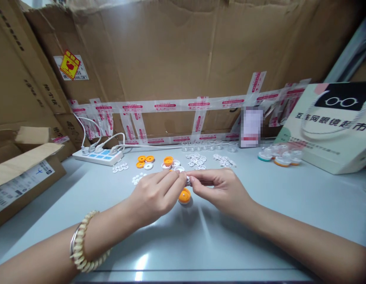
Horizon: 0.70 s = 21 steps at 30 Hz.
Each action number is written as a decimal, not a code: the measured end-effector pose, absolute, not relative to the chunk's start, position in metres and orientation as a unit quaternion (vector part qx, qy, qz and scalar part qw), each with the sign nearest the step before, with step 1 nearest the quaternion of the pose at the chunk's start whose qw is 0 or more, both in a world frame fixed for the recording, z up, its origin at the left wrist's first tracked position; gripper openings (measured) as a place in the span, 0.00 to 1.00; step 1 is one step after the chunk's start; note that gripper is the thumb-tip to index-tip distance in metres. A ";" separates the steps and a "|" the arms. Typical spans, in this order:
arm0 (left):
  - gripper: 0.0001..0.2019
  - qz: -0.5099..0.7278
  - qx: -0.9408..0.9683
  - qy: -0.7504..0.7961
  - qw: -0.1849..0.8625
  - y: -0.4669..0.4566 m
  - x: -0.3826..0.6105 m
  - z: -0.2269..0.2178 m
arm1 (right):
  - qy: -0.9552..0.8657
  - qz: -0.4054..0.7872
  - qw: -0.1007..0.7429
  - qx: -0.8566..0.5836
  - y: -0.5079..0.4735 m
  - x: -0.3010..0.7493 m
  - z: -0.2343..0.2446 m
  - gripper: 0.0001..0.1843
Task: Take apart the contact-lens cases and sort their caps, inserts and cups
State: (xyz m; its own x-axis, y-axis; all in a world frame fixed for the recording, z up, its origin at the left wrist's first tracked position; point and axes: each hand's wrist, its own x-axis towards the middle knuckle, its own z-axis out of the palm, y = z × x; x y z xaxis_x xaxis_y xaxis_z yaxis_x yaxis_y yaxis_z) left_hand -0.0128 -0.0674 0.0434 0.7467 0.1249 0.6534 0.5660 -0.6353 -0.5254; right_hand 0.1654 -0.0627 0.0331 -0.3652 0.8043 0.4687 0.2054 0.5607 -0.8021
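Observation:
Both hands meet near the middle of the table. My left hand (159, 193) and my right hand (220, 187) pinch a small white plastic part (188, 181) between their fingertips; the fingers cover most of it. Just below them an orange round piece with a white base (184, 195) rests on the table. Behind the fingers sits a white round cap (179, 169), partly hidden. Farther back left is an orange ring (168, 161) on white pieces. Small white discs (138, 178) lie beyond my left hand.
Orange rings (140, 159), white gear-like parts (196, 161), clear cups (200, 146) and more white parts (223, 160) lie toward the back. A power strip (97, 156) and an open carton (26, 177) stand left. A phone (250, 127), domed round pieces (280, 154) and a paper bag (327, 130) are right.

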 end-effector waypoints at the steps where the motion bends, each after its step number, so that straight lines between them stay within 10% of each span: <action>1: 0.05 -0.288 -0.854 -0.206 0.382 -0.066 -0.013 0.042 | -0.754 0.329 0.457 -0.338 -0.062 0.164 0.032 0.14; 21: 0.06 -0.317 -0.874 -0.240 0.278 -0.052 -0.015 0.023 | -0.542 0.611 0.417 -0.399 -0.041 0.157 0.024 0.07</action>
